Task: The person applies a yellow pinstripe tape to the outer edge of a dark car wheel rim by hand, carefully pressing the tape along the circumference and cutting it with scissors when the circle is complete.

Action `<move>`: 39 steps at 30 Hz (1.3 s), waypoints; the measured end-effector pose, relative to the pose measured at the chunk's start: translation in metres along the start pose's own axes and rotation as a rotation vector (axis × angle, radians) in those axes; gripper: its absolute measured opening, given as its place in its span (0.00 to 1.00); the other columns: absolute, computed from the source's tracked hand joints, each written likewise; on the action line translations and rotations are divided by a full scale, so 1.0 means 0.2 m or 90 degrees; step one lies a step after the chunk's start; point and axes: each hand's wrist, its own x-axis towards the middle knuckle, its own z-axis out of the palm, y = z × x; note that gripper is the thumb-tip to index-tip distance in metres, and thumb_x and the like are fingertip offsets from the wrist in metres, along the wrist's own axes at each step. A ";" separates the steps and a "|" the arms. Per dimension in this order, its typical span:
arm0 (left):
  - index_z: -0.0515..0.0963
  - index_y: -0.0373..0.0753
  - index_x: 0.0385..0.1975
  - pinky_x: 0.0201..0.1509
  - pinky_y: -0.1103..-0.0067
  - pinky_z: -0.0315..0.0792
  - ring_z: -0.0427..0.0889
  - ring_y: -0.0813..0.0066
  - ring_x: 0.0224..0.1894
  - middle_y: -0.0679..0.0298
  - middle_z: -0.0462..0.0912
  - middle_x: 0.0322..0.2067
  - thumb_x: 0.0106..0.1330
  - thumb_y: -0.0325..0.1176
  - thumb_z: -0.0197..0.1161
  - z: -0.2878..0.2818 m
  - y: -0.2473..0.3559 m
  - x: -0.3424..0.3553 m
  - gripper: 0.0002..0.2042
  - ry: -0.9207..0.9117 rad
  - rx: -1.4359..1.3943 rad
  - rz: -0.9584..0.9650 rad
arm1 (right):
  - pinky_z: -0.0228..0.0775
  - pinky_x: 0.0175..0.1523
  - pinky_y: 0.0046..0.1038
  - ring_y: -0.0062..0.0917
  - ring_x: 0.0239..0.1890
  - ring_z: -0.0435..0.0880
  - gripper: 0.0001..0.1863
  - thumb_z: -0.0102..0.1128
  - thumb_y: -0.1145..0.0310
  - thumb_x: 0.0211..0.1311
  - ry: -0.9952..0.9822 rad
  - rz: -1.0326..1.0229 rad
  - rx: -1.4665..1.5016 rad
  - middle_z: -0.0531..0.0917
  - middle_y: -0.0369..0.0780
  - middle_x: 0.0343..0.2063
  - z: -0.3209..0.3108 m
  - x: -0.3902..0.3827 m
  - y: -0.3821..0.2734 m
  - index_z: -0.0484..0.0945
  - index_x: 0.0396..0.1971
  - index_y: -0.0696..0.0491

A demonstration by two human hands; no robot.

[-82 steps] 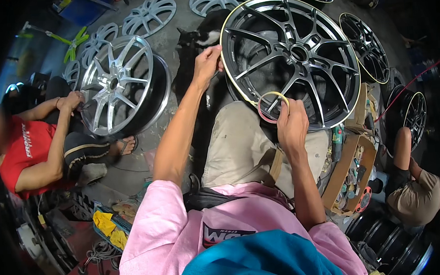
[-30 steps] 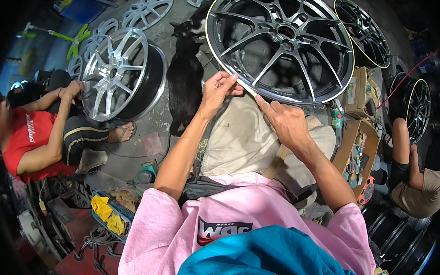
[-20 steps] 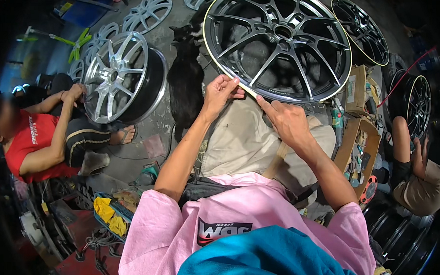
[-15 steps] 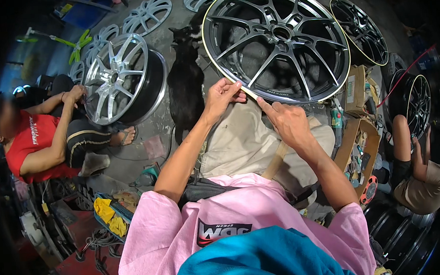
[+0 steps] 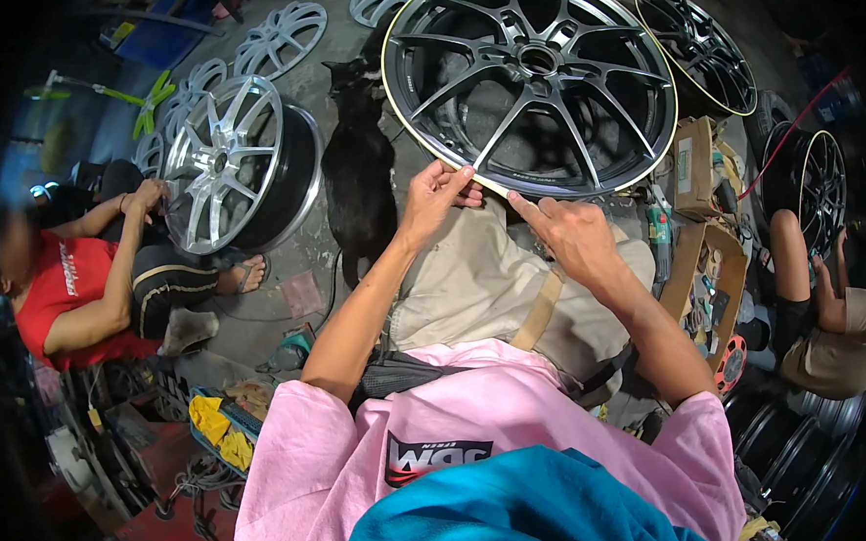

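Note:
A large black-and-silver alloy wheel (image 5: 538, 61) lies face up in front of me, a narrow pale-yellow strip of tape (image 5: 490, 185) running along its outer rim. At the near edge, my left hand (image 5: 437, 197) is closed, thumb and fingers pinching the tape against the rim. Just to its right, my right hand (image 5: 570, 232) reaches in with the index finger stretched out, its tip touching the taped edge. The other fingers of that hand are loosely curled, and I see nothing held in them.
Left of the wheel stretches a black cat (image 5: 359, 167). Beyond it leans a silver wheel (image 5: 222, 164), where a person in a red shirt (image 5: 81, 289) sits. At right are cardboard boxes of tools (image 5: 705, 290), a green grinder (image 5: 659, 229), another taped wheel (image 5: 701, 51) and a second person (image 5: 839, 347).
The wheel and surroundings sit slightly farther left in the view. Both hands keep nearly the same places at the rim, with the right index finger still on the taped edge.

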 end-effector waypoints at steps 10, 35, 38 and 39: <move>0.79 0.31 0.43 0.43 0.78 0.85 0.87 0.75 0.36 0.57 0.87 0.36 0.76 0.36 0.66 0.05 0.01 -0.01 0.12 -0.002 0.009 -0.013 | 0.78 0.32 0.30 0.28 0.26 0.86 0.32 0.59 0.73 0.58 -0.010 -0.014 0.001 0.84 0.40 0.30 -0.03 -0.04 0.06 0.77 0.67 0.48; 0.68 0.34 0.49 0.34 0.83 0.81 0.83 0.81 0.31 0.62 0.84 0.34 0.66 0.35 0.76 0.26 -0.07 -0.02 0.23 0.077 0.070 0.053 | 0.79 0.35 0.34 0.35 0.30 0.87 0.23 0.64 0.67 0.63 0.038 0.033 0.129 0.85 0.41 0.32 -0.05 -0.09 0.20 0.82 0.60 0.45; 0.66 0.35 0.50 0.35 0.83 0.79 0.82 0.82 0.32 0.62 0.83 0.35 0.64 0.36 0.78 0.25 -0.11 -0.01 0.26 0.102 0.090 0.095 | 0.79 0.40 0.36 0.40 0.35 0.87 0.17 0.70 0.66 0.61 0.123 0.101 0.279 0.87 0.42 0.36 -0.08 -0.06 0.26 0.86 0.51 0.50; 0.65 0.35 0.50 0.36 0.83 0.78 0.81 0.82 0.33 0.62 0.83 0.35 0.63 0.36 0.79 0.24 -0.11 -0.01 0.27 0.112 0.093 0.117 | 0.78 0.43 0.36 0.41 0.37 0.87 0.15 0.72 0.65 0.60 0.137 0.149 0.336 0.88 0.42 0.38 -0.11 -0.03 0.28 0.86 0.46 0.52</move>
